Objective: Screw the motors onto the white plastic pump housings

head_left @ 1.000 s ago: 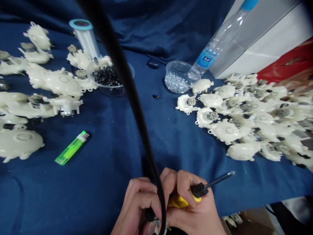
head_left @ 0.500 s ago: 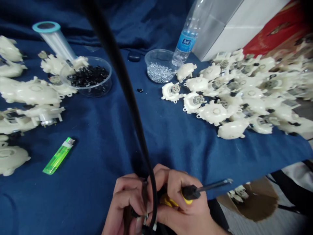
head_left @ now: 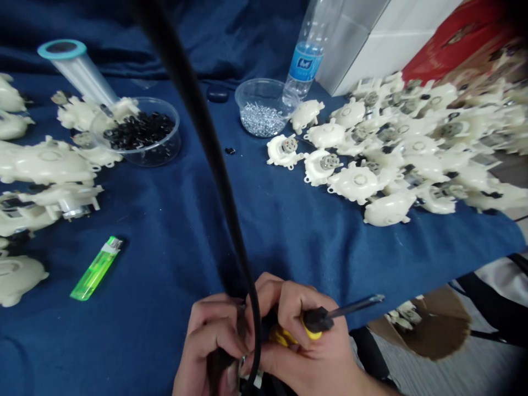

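My right hand (head_left: 317,352) is closed around a screwdriver (head_left: 319,320) with a yellow and black handle. Its metal shaft points out to the right, away from the fingers. Beside it, at the bottom centre, my left hand (head_left: 208,335) is closed in a pinch, its fingertips meeting those of the right. Something small with dark and whitish bits sits between the fingertips, mostly hidden by the fingers and by a black cable (head_left: 225,190) hanging across the view. I cannot make out what it is.
Cream plastic housings with motors (head_left: 357,181) crowd the right, others (head_left: 49,159) the left. A tub of black parts (head_left: 175,146), a tub of screws (head_left: 264,118), a bottle (head_left: 305,63) and a green lighter (head_left: 97,269) stand or lie around. Below right is a cardboard box (head_left: 445,324).
The view has shifted slightly, so the table items sit a little differently. Both hands keep nearly the same pose, and the screwdriver stays in my right hand.
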`<state>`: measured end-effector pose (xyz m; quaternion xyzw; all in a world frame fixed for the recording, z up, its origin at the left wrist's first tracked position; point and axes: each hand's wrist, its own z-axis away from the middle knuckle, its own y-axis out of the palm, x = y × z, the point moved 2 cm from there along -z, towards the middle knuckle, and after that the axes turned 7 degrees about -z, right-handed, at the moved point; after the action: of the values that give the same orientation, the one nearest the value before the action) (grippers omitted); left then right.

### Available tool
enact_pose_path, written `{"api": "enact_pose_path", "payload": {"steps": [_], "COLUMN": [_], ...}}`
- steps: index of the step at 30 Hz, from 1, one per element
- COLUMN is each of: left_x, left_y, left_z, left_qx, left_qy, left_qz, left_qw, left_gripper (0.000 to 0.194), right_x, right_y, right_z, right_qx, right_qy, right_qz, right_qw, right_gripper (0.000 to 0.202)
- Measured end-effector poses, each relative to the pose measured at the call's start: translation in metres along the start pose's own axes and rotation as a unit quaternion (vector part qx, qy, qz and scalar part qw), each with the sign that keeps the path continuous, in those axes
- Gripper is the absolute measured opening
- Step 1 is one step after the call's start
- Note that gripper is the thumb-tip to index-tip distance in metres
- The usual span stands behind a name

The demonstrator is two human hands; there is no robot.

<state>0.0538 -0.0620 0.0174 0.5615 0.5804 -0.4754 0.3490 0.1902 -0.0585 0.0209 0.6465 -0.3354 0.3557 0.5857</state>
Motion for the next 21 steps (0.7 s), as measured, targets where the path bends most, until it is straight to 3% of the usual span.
{"api": "enact_pose_path", "payload": {"steps": [4,10,15,18,21], "left_x": [-0.001,-0.001,-0.001,0.001,0.006], "left_y": [0.002,-0.005,-0.005,-0.006,-0.007], "left_z": [-0.007,-0.009,-0.005,-0.002,0.003], "left_qx": [-0.014,0.029,0.020,0.017,0.019], "left_qy": [0.028,0.032,0.032,0.027,0.015], "left_qz": [-0.032,-0.051,-0.039,-0.036,-0.054], "left_qw": [0.999,0.998,0.999,0.999,0.998], "left_gripper": [0.020,0.019,0.016,0.016,0.021], "right_x": [-0.003,-0.009,-0.007,-0.002,0.010], "right_y": [-0.002,-0.005,-0.006,-0.018,-0.037], "right_z": [-0.001,0.002,0.003,0.010,0.026], "right_qx": [-0.020,-0.009,0.002,-0.007,0.010], "right_qy": [0.027,0.041,0.041,0.049,0.101], "right_qz": [-0.028,-0.045,-0.018,0.041,0.138], "right_qw": [0.999,0.998,0.999,0.998,0.985], "right_gripper": [0.060,0.061,0.056,0.044,0.015]}}
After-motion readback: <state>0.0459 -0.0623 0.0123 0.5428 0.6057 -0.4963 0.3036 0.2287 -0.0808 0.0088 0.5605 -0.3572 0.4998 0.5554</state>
